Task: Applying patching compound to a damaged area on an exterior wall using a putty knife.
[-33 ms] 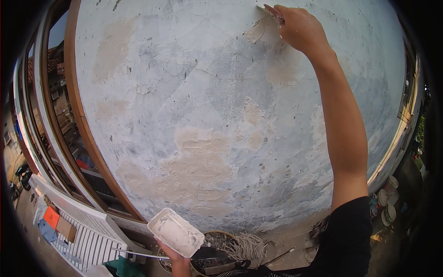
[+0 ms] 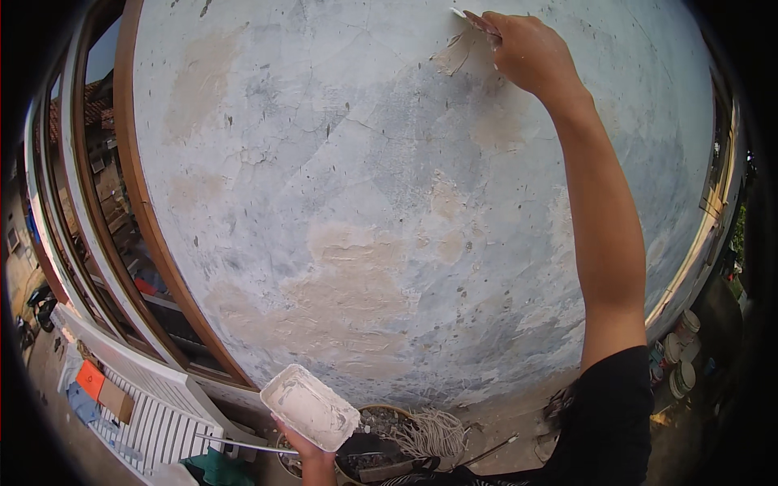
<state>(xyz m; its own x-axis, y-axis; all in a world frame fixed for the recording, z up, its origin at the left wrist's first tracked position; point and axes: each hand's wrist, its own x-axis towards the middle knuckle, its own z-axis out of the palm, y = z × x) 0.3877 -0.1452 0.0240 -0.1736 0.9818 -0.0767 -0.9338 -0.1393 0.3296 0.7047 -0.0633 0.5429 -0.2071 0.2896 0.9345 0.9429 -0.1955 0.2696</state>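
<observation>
Fingers of the right hand pinched a thin flat scraper high on the patchy grey wall; the left hand gripped a white putty tray. Several spots were filled, many cracks remained.

The wall is rough, matt plaster, grey and cracked, with tan filler patches. The tray looks like white plastic smeared with dull paste. The window frame is smooth brown wood.

Soft daylight, sharp, heavy fisheye bending
</observation>
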